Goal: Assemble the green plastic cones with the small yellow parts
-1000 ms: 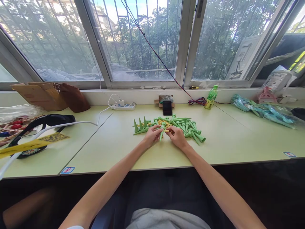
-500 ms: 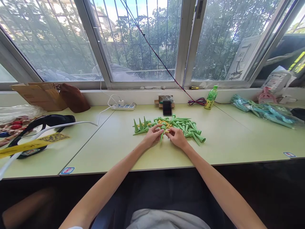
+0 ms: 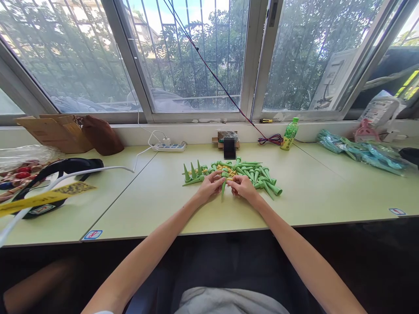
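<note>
My left hand [image 3: 210, 186] is closed on a green plastic plant-watering spike [image 3: 223, 188], its pointed end toward me and its wider cap end away. Close beside it, my right hand [image 3: 244, 187] pinches a small yellow piece [image 3: 230, 179] against the spike's side, near the cap. The fingers partly cover that piece, so I cannot tell how deep it sits. Behind my hands lies a heap of small yellow pieces [image 3: 225, 168]. To the right is a pile of similar green spikes [image 3: 258, 174]. On the left, three green cones [image 3: 193, 171] stand upright by a spike lying flat.
A small box [image 3: 225, 135] with a dark pixelated patch stands behind the pile. Further back are a power strip [image 3: 170, 147], a green drink bottle [image 3: 290, 134] and bagged blue-green items [image 3: 363, 152]. A white cable [image 3: 98, 169] and black straps [image 3: 78, 165] lie left.
The spike in my left hand has turned slightly, its tip now lower and nearer me. The yellow piece in my right hand has come closer to the spike and shows less.
</note>
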Demonstrator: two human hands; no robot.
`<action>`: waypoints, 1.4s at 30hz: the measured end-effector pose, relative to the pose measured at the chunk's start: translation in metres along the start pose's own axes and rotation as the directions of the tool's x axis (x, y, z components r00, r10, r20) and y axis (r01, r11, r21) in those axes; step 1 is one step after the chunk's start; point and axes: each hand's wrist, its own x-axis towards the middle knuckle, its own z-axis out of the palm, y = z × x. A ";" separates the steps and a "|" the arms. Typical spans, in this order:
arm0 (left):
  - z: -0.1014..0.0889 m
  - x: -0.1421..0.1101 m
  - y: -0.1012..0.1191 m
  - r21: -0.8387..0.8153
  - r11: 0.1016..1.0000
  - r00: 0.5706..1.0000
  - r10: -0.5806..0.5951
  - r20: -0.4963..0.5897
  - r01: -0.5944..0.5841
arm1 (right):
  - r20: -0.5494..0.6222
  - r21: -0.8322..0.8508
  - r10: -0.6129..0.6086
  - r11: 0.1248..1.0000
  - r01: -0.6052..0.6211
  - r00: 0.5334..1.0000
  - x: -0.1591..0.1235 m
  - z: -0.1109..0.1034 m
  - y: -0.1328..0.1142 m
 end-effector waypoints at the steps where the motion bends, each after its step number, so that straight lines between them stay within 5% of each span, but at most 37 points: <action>1: 0.000 0.001 -0.001 -0.014 1.000 1.000 -0.005 -0.017 0.005 | -0.001 -0.023 -0.022 0.999 0.022 1.000 0.000 0.000 0.000; 17: 0.001 0.000 0.000 0.057 0.998 0.999 -0.004 -0.044 0.007 | -0.161 -0.185 -0.130 0.978 0.100 0.978 -0.001 -0.001 -0.002; 30: 0.004 -0.007 0.000 0.390 0.891 0.962 0.269 -0.043 -0.231 | -0.155 -0.207 -0.124 0.974 0.091 0.980 0.000 -0.001 0.000; 42: 0.006 -0.011 0.001 0.503 0.816 0.945 0.328 0.004 -0.285 | -0.144 -0.194 -0.121 0.977 0.092 0.982 -0.002 -0.002 -0.003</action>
